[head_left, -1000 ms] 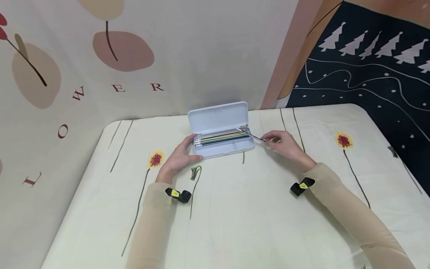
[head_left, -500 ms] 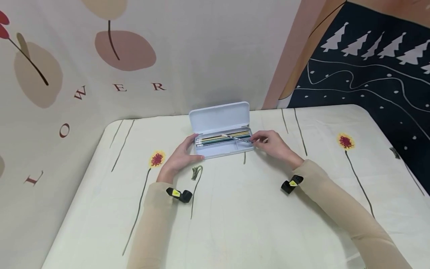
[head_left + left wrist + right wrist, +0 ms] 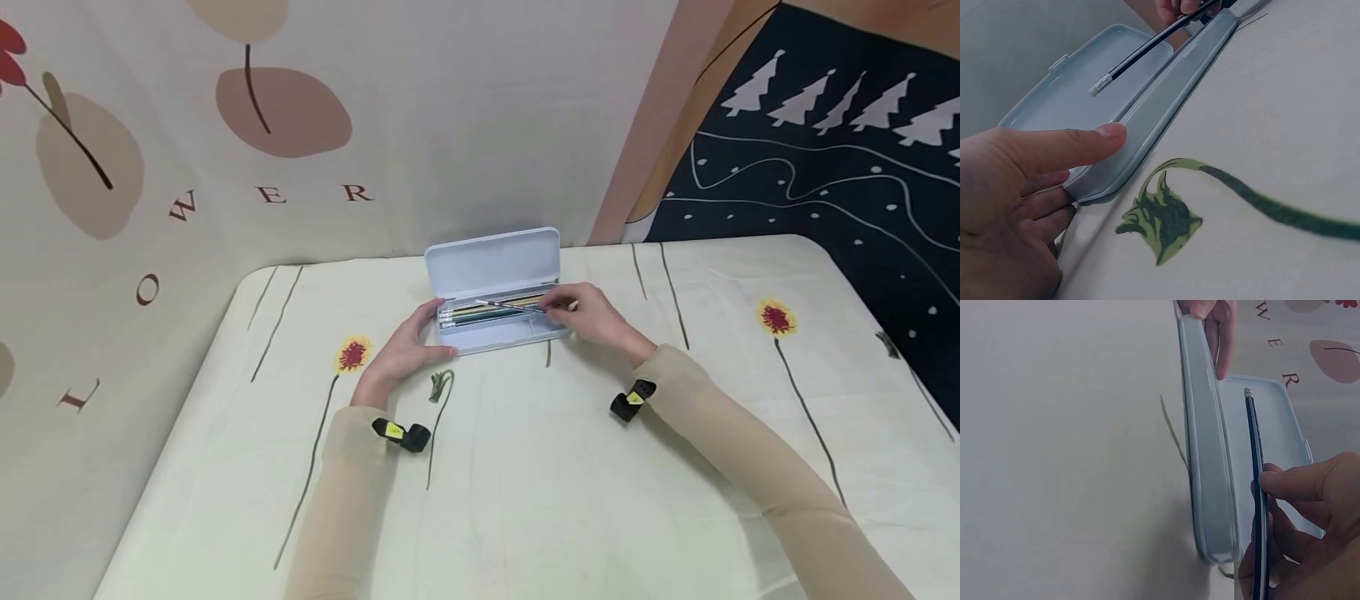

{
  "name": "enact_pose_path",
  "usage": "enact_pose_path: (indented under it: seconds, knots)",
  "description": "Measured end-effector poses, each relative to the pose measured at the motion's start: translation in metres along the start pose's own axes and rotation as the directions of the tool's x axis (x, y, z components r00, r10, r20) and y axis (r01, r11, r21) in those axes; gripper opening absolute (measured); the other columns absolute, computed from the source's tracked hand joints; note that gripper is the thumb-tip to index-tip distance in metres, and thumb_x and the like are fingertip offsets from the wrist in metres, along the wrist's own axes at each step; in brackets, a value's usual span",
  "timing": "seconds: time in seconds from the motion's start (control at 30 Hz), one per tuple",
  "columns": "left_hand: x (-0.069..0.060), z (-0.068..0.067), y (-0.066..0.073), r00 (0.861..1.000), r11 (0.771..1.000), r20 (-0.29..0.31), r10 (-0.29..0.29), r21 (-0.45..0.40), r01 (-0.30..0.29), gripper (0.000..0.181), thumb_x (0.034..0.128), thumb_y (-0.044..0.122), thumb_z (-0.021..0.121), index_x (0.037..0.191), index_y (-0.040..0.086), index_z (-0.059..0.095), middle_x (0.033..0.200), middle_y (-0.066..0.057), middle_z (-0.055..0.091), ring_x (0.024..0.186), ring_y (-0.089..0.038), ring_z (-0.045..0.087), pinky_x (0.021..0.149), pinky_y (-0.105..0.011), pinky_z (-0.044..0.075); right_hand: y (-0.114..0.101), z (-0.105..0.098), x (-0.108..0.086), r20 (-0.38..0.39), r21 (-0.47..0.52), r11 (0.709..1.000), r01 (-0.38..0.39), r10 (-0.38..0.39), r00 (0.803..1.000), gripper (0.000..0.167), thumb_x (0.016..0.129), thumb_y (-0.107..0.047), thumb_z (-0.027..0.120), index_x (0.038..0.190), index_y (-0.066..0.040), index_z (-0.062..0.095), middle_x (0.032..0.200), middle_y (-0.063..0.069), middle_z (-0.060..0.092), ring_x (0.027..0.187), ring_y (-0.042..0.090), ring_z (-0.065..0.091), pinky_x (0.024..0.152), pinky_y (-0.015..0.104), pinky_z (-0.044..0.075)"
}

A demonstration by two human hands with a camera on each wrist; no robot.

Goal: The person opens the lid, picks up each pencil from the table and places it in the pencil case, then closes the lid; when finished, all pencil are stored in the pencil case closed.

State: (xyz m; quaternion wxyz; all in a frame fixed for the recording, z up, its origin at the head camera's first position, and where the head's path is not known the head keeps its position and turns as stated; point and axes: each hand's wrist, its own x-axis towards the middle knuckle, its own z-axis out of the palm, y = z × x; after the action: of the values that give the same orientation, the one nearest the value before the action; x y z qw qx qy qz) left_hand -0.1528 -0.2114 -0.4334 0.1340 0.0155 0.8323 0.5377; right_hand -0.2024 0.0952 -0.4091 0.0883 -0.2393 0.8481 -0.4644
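Observation:
A pale blue pencil case stands on the table with its lid raised at the back. Several pencils lie side by side in its tray, white eraser ends to the left. My left hand grips the case's left end, thumb on the front rim and fingers round the end. Between thumb and fingers, my right hand pinches a dark striped pencil above the tray's right part. That pencil's white eraser end points left, over the case. The wrist views hide the tray's inside.
A white cloth printed with flowers covers the table. Close behind the case rises a patterned wall hanging. A dark hanging with white trees borders the table's right side.
My right hand has moved left with the pencil, bringing it from the case's right edge to over the tray. The left hand keeps its grip on the case's left end.

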Motion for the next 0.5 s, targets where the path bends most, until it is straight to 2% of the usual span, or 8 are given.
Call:
enact_pose_path:
  seconds: [0.27, 0.5]
  knots:
    - [0.0, 0.001, 0.001, 1.0, 1.0, 0.0, -0.005, -0.015, 0.005, 0.091, 0.0753, 0.005, 0.079, 0.152, 0.014, 0.03, 0.157, -0.007, 0.025, 0.145, -0.024, 0.012, 0.116, -0.047, 0.004, -0.013, 0.009, 0.018, 0.022, -0.003, 0.998, 0.06, -0.06, 0.998, 0.018, 0.087, 0.009, 0.059, 0.099, 0.004, 0.071, 0.097, 0.014, 0.069, 0.087, 0.024, 0.058, 0.077, 0.031, 0.047]
    - [0.0, 0.001, 0.001, 1.0, 1.0, 0.002, -0.01, -0.016, 0.01, 0.092, 0.0754, 0.005, 0.079, 0.152, 0.014, 0.029, 0.157, -0.007, 0.024, 0.145, -0.024, 0.011, 0.116, -0.047, 0.003, -0.014, 0.016, 0.034, 0.058, -0.036, 0.996, 0.082, -0.08, 0.995, 0.017, 0.088, 0.01, 0.059, 0.099, 0.005, 0.071, 0.097, 0.015, 0.069, 0.084, 0.024, 0.056, 0.075, 0.031, 0.046]
